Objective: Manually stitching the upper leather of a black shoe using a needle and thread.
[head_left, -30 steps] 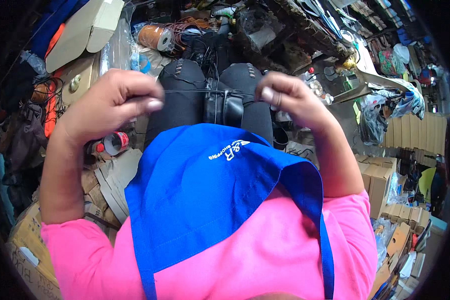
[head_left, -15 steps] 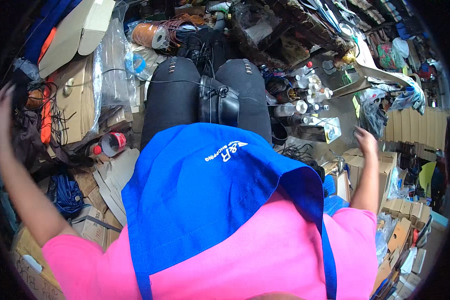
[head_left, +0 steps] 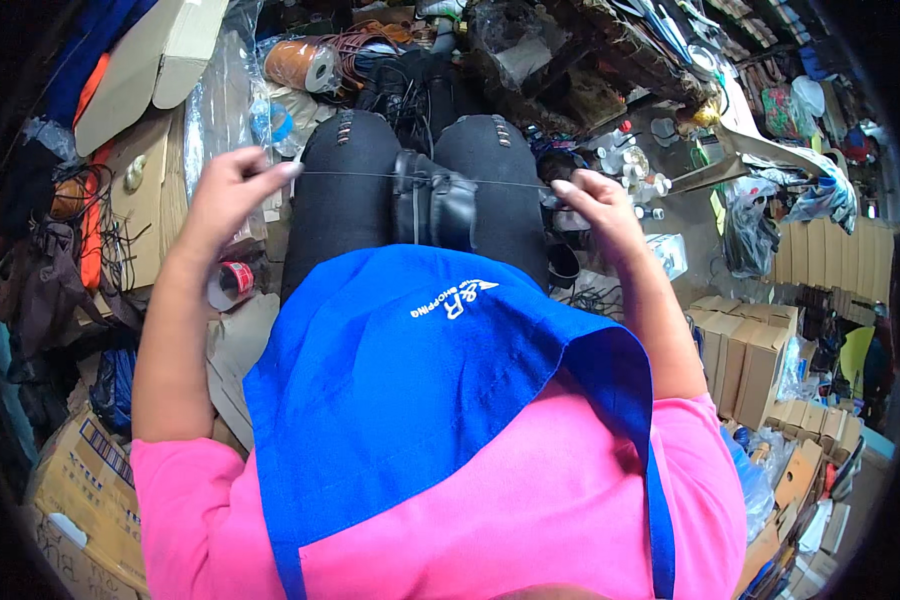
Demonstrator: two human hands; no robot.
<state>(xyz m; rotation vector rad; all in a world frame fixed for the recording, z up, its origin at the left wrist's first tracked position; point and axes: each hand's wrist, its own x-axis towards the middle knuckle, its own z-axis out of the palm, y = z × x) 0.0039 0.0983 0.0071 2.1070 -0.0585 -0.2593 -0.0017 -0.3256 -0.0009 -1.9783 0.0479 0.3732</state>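
A thin dark thread [head_left: 355, 174] runs nearly straight across my lap, passing by a shiny black leather-like piece [head_left: 438, 208]. That piece is wedged between my knees; its exact kind cannot be made out. At the left, my left hand [head_left: 232, 195] is closed, pinching the thread between thumb and fingers above the left thigh's outer side. My right hand [head_left: 605, 210] pinches the thread in the same way beyond the right thigh. Both hands are level with the top of the black piece, well apart from it.
A spool of orange cord [head_left: 300, 66] lies beyond my left knee. Several small bottles [head_left: 625, 165] stand right of my right knee. Flat cardboard [head_left: 155, 225] and a red-labelled bottle [head_left: 232, 284] lie at left; cardboard boxes [head_left: 745, 360] stack at right.
Both hands have come inward from far out at the sides to beside my thighs. The thread between them now lies level across my lap.
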